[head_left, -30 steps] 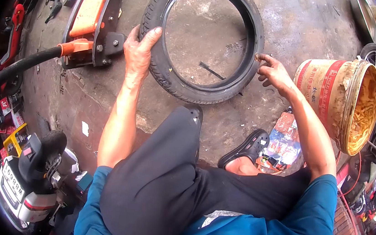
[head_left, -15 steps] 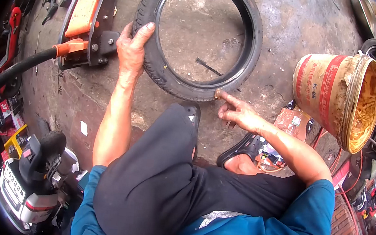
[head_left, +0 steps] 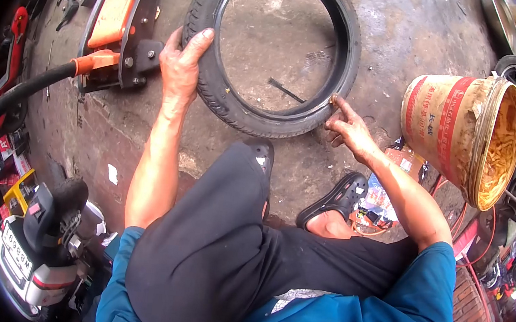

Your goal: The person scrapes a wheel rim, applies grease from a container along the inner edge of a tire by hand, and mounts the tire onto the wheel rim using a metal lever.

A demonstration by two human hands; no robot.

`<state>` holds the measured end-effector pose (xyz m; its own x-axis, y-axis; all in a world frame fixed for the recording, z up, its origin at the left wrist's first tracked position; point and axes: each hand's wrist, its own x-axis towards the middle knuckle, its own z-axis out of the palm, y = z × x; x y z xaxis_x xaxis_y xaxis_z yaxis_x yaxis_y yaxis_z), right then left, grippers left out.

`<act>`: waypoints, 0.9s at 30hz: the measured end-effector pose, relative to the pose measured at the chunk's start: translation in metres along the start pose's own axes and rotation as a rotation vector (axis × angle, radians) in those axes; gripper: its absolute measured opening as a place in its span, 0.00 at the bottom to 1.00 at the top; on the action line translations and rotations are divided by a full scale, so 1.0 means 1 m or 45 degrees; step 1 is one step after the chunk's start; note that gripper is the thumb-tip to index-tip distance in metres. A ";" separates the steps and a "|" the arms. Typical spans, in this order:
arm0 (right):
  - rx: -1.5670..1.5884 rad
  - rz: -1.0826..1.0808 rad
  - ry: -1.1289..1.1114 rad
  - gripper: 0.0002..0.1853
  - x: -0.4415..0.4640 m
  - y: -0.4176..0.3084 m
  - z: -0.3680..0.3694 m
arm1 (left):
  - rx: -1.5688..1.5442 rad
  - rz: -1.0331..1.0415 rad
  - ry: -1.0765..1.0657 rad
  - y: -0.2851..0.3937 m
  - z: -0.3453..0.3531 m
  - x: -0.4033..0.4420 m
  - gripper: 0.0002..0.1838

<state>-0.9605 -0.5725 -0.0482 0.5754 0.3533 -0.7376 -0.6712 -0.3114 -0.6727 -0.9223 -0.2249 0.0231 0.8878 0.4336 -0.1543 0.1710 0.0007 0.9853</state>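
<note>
A: Grip?
B: Left hand [head_left: 180, 72] clamped on the tyre [head_left: 255, 123], left side, likely steadying it for the right hand [head_left: 349, 126], fingertip at the inner edge; can't tell if that one pinches.
A: Tyre where?
B: Over the floor [head_left: 402, 44] ahead, top cut off; left fingers mostly hidden behind it.

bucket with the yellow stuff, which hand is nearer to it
Right. The right hand is at the lower-right edge of the tire, toward the bucket; the left hand holds the tire's left side, farther away.
</note>
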 end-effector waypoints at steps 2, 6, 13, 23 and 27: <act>-0.030 0.045 -0.220 0.37 -0.018 -0.003 0.017 | 0.039 0.005 -0.013 0.000 -0.002 0.000 0.24; -0.021 -0.010 -0.282 0.27 -0.021 -0.039 0.011 | 0.036 0.005 -0.031 0.000 -0.002 0.001 0.25; -0.267 -0.425 0.388 0.31 0.090 -0.062 -0.075 | 0.047 -0.011 -0.030 0.003 -0.001 0.003 0.29; -0.872 -0.612 0.489 0.32 0.086 0.005 -0.061 | 0.078 -0.020 0.002 -0.003 -0.004 0.006 0.35; -0.929 -0.492 0.065 0.31 0.030 0.018 -0.038 | 0.107 0.014 -0.003 -0.006 -0.007 0.008 0.34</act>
<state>-0.9372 -0.6013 -0.0848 0.7356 0.5181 -0.4364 0.0405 -0.6768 -0.7351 -0.9195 -0.2150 0.0162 0.8907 0.4313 -0.1437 0.1964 -0.0801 0.9772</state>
